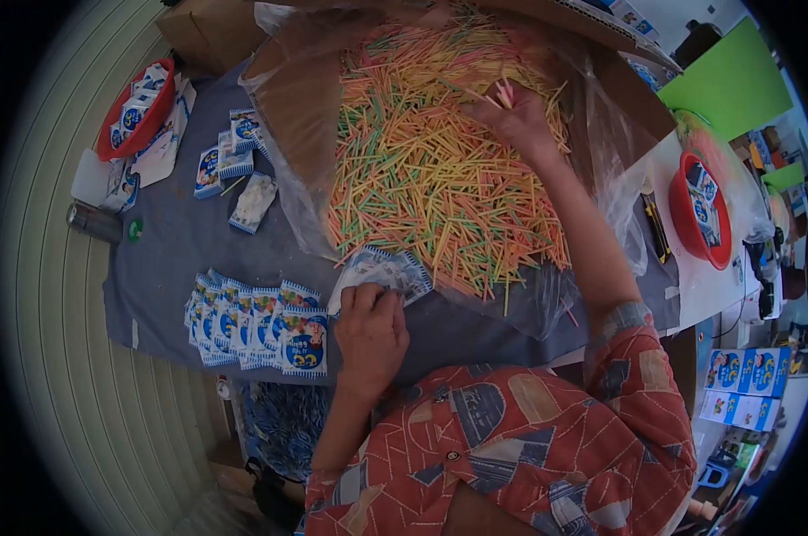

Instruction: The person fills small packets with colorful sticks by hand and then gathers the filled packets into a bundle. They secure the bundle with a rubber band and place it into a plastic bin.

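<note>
Grey table (pixel 167 268) below; my right hand (pixel 518 123) seems to pinch light, brittle sticks (pixel 506 93) over the box (pixel 292 98), best gripped mid-length; my left hand (pixel 371 344) touches a soft packet (pixel 410 275), grip unclear.

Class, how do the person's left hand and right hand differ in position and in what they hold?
The left hand lies close in, on packets; the right hand reaches farther, over the stick pile. The right hand grips pale sticks; the left hand shows none. Both are bare.
</note>
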### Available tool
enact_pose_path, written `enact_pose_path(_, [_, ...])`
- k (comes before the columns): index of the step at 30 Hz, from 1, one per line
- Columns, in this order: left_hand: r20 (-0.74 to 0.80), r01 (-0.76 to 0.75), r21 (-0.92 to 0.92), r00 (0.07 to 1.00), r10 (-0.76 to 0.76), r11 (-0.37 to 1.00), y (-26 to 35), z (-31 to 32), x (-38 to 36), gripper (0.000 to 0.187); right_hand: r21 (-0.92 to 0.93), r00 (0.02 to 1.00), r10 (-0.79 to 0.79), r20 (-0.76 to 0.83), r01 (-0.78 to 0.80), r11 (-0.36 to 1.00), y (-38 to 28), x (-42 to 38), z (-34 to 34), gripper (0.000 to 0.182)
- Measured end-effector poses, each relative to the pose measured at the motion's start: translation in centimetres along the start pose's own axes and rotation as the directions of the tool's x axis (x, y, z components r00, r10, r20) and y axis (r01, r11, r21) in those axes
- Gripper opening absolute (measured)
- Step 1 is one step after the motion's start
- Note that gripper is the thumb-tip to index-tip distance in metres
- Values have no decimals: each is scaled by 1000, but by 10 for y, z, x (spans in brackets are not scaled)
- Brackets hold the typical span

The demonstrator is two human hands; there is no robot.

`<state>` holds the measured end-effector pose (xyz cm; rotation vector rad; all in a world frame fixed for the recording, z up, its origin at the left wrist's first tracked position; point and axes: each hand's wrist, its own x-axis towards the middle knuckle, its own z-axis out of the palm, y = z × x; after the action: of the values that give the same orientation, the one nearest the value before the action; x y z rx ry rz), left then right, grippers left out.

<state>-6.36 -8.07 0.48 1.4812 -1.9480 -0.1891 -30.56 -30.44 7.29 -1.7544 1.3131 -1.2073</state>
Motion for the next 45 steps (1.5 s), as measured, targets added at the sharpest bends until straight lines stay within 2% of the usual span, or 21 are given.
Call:
enact_pose_path(2, [-56,-59,23,997,60,998,-5,6,1,15,-83,996,-71,61,76,994,35,9,1,30])
enact_pose_path(4, [-106,-100,48,989,105,994,-5,6,4,14,-764,956,-269,113,257,591,36,2,2,23])
enact_pose_path(5, [-195,-136,120,968,158,983,-4,3,7,13,-754,957,-261,128,265,601,36,0,2,23])
enact_pose_path(7, [-268,-143,208,943,198,967,-8,4,1,13,-596,881,-468,76,416,687,32,-2,2,25])
enact_pose_path(9, [-126,-134,285,976,176,949,-14,17,-9,13,-423,913,-403,60,389,818,23,-7,5,29])
enact_pose_path(11, [-131,-101,262,982,139,960,-10,17,-9,13,-48,968,-185,168,196,979,2,-17,2,28])
enact_pose_path(12, [-135,-74,231,985,108,970,-7,16,-9,14,-43,969,-179,172,189,981,-5,-27,4,28])
enact_pose_path(14, [-101,-42,180,993,61,983,-6,7,-5,14,441,967,20,256,-135,888,-19,-49,13,44])
enact_pose_path(16, [-71,-13,133,997,22,991,-13,3,-3,15,486,959,23,284,-165,858,-20,-68,22,49])
enact_pose_path(18, [-155,48,-280,983,-94,959,-26,6,-4,18,530,949,19,315,-193,826,-27,-84,32,54])
enact_pose_path(19, [-159,48,-272,983,-94,961,-28,4,-4,18,643,930,-1,367,-253,723,-31,-92,38,58])
enact_pose_path(20, [-155,108,-489,966,-208,866,-30,2,-4,19,733,910,-28,413,-314,603,-35,-98,42,63])
enact_pose_path(21, [-123,152,-680,941,-315,718,-32,1,-4,20,728,904,-51,425,-307,613,-40,-103,44,65])
enact_pose_path(25, [-167,111,-749,922,-349,653,-26,2,3,20,817,907,-155,392,-265,513,-61,-108,62,63])
enact_pose_path(27, [-156,71,-831,922,-354,552,-15,2,10,20,826,912,-297,284,-75,559,-64,-107,72,49])
enact_pose_path(31, [-227,2,-805,923,-311,593,-13,10,18,21,717,880,-361,309,33,696,-61,-108,80,35])
enact_pose_path(33, [-261,-42,-794,925,-277,607,-16,16,17,21,552,802,-511,310,286,783,-60,-109,79,27])
enact_pose_path(37, [-245,-7,-776,925,-292,631,-17,16,15,21,706,886,-437,156,210,677,-67,-106,77,33])
enact_pose_path(39, [-210,28,-807,920,-330,591,-16,13,14,22,878,889,-436,143,89,470,-68,-93,67,41])
enact_pose_path(43, [-233,4,-764,931,-282,645,-14,12,19,21,885,895,-374,241,-45,463,-66,-95,70,49])
enact_pose_path(45, [-236,-14,-767,936,-261,641,-11,14,20,21,690,906,-281,317,-17,724,-67,-101,72,50])
